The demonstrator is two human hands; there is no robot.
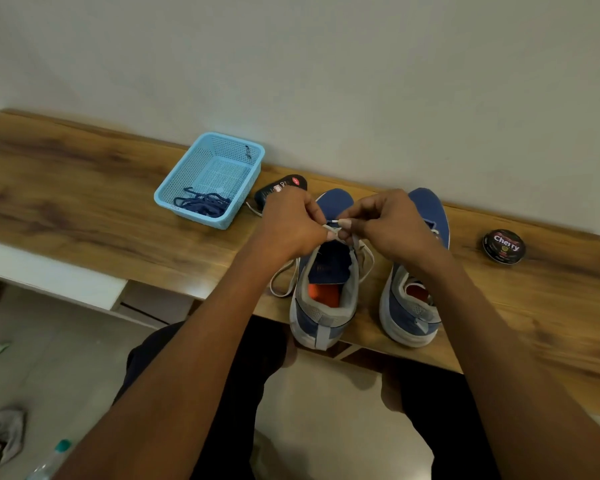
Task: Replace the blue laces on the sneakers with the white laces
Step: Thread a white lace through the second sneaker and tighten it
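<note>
Head view. Wooden worktop point(84, 174) is shown against a plain wall, its near edge running under the heels of two blue sneakers. Left hand point(293, 225) and right hand point(392, 223) are both clenched on a white lace point(333, 227), pinched at its tip above the left sneaker point(321, 303); loose lengths are draped off both sides of that shoe. Blue laces point(201, 204) are heaped in a basket point(168, 199) to the left. Right sneaker point(413, 306) appears already fitted with white lace. Judged risks: the tip may slip from the pinch or miss an eyelet, and a tug may drag the shoe off the near edge, which its heel overhangs. Open room is left and far right; a polish tin point(503, 245) is well apart.
</note>
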